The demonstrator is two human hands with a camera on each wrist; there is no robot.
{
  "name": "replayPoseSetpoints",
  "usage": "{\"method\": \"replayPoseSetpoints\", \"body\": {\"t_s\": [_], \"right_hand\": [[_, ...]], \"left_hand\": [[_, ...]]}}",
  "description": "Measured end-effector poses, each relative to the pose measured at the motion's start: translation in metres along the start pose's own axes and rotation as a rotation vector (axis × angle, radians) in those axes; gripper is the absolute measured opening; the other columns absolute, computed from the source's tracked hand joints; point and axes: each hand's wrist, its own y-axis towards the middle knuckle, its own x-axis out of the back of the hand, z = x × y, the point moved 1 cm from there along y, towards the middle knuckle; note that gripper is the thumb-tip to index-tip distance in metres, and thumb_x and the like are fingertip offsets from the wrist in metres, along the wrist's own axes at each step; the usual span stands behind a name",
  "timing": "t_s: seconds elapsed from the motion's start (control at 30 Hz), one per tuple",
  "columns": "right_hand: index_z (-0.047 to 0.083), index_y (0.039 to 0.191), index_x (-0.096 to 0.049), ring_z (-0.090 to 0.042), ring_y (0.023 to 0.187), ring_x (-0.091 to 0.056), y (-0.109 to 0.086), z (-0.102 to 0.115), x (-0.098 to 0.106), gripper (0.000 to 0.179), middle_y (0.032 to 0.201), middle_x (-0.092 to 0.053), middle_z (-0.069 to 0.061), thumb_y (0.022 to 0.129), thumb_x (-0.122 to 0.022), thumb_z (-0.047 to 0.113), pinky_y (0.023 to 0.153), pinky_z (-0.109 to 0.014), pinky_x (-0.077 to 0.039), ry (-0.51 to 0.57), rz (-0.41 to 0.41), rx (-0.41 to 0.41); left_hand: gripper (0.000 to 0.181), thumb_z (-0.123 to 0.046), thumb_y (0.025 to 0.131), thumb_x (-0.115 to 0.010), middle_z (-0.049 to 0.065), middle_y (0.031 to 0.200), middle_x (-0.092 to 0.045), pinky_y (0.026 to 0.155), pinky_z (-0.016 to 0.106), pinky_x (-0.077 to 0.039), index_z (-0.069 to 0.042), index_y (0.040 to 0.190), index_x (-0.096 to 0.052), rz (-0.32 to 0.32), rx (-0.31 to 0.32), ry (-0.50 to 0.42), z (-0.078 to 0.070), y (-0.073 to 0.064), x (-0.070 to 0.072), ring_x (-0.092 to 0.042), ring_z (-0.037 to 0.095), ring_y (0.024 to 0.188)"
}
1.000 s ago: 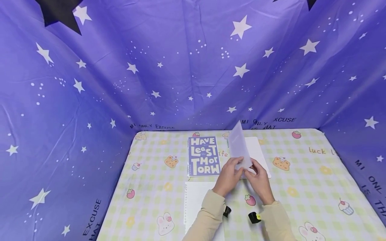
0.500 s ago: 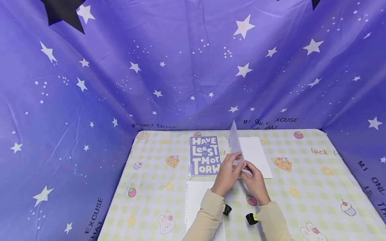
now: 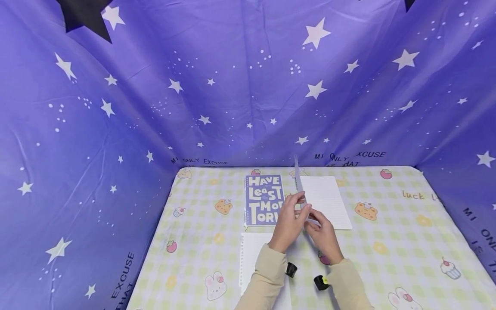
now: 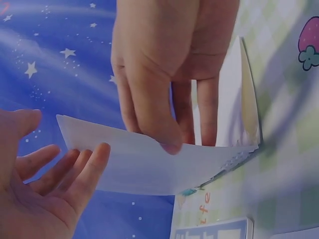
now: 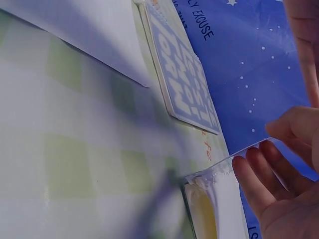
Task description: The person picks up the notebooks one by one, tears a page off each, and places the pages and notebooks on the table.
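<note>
An opened notebook with ruled white pages lies on the tablecloth, and a pale sheet of it stands nearly upright, almost edge-on in the head view. My right hand pinches this sheet by its near edge; in the left wrist view the thumb is on one face and the fingers are behind. My left hand is beside the sheet, its fingers extended and overlapping the sheet in the left wrist view. Holes or rings run along the sheet's bound edge.
A purple notebook with large white lettering lies left of the opened one. Loose ruled paper with a punched edge lies nearer, partly under the left sleeve. A purple star-patterned curtain hangs behind the table.
The sheet has swung leftward from a slant to nearly upright, baring more of the white page. Both hands have shifted slightly left with it, and the left fingers have spread.
</note>
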Motion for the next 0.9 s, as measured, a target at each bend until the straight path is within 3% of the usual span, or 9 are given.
{"method": "replayPoseSetpoints", "body": {"t_s": [0.23, 0.33, 0.43, 0.67, 0.9], "right_hand": [[-0.008, 0.133, -0.056, 0.003, 0.105, -0.057, 0.001, -0.005, -0.006, 0.043, 0.124, -0.058, -0.023, 0.090, -0.061, -0.009, 0.094, -0.021, -0.054, 0.027, -0.015, 0.044], [-0.007, 0.132, -0.056, 0.006, 0.105, -0.054, 0.002, -0.008, -0.009, 0.044, 0.125, -0.059, -0.021, 0.089, -0.063, -0.009, 0.096, -0.029, -0.054, 0.013, -0.020, 0.051], [-0.007, 0.132, -0.057, 0.000, 0.107, -0.056, 0.002, -0.010, -0.011, 0.045, 0.124, -0.059, -0.021, 0.088, -0.064, -0.010, 0.096, -0.034, -0.055, -0.014, -0.024, 0.067], [-0.007, 0.131, -0.057, -0.032, 0.112, -0.060, 0.002, -0.010, -0.015, 0.046, 0.122, -0.060, -0.021, 0.086, -0.062, -0.014, 0.095, -0.039, -0.055, -0.042, -0.019, 0.101], [-0.005, 0.132, -0.058, -0.038, 0.113, -0.060, 0.002, -0.012, -0.018, 0.046, 0.122, -0.061, -0.020, 0.087, -0.063, -0.012, 0.094, -0.034, -0.056, -0.049, -0.012, 0.109]], "left_hand": [[0.042, -0.023, 0.099, -0.060, 0.007, 0.121, -0.060, 0.089, 0.016, -0.054, -0.006, 0.137, -0.054, -0.033, 0.030, -0.053, 0.000, -0.001, 0.005, -0.061, 0.018, 0.114], [0.042, -0.019, 0.098, -0.062, 0.009, 0.122, -0.060, 0.088, 0.014, -0.054, -0.005, 0.136, -0.055, -0.042, 0.059, -0.071, 0.001, -0.001, 0.008, -0.061, 0.019, 0.113], [0.041, -0.014, 0.096, -0.063, 0.011, 0.122, -0.060, 0.087, 0.014, -0.054, -0.004, 0.135, -0.056, -0.053, 0.073, -0.076, 0.001, -0.001, 0.011, -0.062, 0.019, 0.113], [0.043, -0.008, 0.091, -0.067, 0.013, 0.121, -0.060, 0.082, 0.015, -0.057, 0.000, 0.132, -0.058, -0.078, 0.080, -0.113, 0.002, -0.002, 0.017, -0.064, 0.022, 0.109], [0.044, -0.008, 0.088, -0.070, 0.009, 0.118, -0.062, 0.079, 0.016, -0.057, -0.002, 0.130, -0.059, -0.093, 0.124, -0.134, 0.006, -0.004, 0.020, -0.066, 0.019, 0.104]]}}
